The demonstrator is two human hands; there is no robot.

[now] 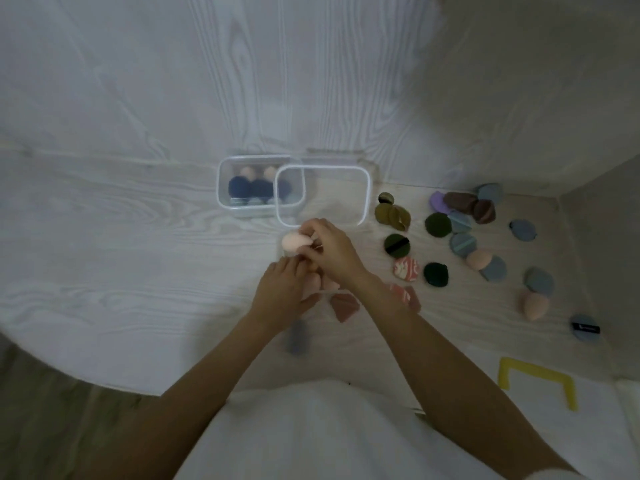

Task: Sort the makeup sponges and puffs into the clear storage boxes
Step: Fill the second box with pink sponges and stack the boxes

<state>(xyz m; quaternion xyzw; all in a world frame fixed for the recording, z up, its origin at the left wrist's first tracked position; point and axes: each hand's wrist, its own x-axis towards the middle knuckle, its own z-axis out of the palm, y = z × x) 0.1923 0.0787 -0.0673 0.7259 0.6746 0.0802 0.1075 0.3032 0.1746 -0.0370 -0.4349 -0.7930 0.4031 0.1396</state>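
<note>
My right hand pinches a peach egg-shaped sponge just in front of the large clear box, whose inside looks bare. My left hand is directly below it, fingers and thumb curled round a cluster of pink sponges. Faint clear edges show around that cluster; whether it is a box I cannot tell. The smaller clear box at the back left holds dark blue, peach and pale blue sponges.
Loose puffs lie to the right: olive, dark green, blue-grey, brown, marbled pink. A peach sponge and brown-pink wedges lie nearer. A wall closes the right side.
</note>
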